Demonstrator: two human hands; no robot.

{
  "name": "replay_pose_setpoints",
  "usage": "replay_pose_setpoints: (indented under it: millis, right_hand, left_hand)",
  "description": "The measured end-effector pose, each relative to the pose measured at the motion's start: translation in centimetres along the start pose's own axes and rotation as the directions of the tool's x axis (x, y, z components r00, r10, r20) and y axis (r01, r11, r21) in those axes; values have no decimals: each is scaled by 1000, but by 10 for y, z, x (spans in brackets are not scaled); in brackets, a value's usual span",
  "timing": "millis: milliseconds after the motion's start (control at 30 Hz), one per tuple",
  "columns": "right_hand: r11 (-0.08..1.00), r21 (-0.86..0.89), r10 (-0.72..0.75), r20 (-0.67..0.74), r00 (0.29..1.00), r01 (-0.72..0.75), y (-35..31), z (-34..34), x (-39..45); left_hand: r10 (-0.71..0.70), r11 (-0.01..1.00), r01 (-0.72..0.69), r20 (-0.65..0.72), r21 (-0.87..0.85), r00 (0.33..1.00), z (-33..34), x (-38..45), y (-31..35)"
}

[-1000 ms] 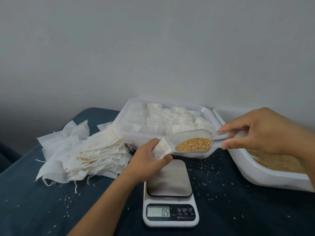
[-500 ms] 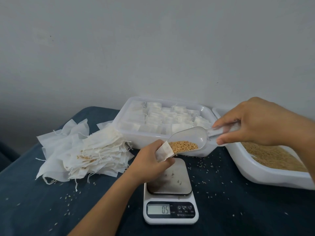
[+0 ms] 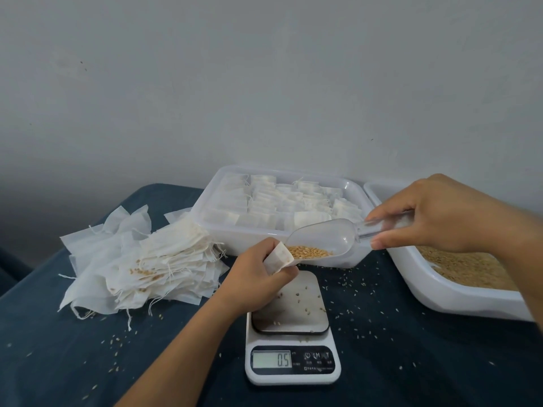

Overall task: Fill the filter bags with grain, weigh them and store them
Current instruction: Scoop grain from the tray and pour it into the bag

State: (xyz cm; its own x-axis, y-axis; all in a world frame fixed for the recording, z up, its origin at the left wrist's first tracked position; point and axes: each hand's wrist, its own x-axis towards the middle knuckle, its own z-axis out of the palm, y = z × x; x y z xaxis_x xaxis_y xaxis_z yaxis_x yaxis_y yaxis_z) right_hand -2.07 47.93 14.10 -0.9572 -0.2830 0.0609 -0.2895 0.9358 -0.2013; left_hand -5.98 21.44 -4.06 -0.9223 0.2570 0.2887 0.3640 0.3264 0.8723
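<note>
Filter bag [image 3: 279, 257], scoop [image 3: 323, 240] apparently touching, scale [image 3: 292, 333] beneath

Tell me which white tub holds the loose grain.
The tub at far right, under the right hand; the other tub holds filled bags.

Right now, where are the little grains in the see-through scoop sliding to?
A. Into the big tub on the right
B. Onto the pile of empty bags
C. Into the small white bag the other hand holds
C: the scoop, held by the right hand, tips down with its grain at the open mouth of the filter bag that the left hand pinches above the scale.
</note>
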Motion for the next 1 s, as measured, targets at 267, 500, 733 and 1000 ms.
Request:
replay_pose_setpoints:
  millis: [267,500,733,1000]
  right_hand:
    - [999,-38,-11,-31,999,10,2,4,-4]
    - [999,32,-1,-69,998,3,5,9,-6]
    - [998,-52,-33,-143,989,26,9,14,-6]
    - [993,-115,-60,-167,984,41,8,17,-6]
  left_hand:
    - [8,999,-8,-12,-40,1000,1,1,-2]
    - [15,998,-16,-26,-60,1000,-1,1,-3]
    - [24,998,-26,-35,-51,999,-1,2,-4]
    - [22,998,-24,-36,-51,999,-1,3,-5]
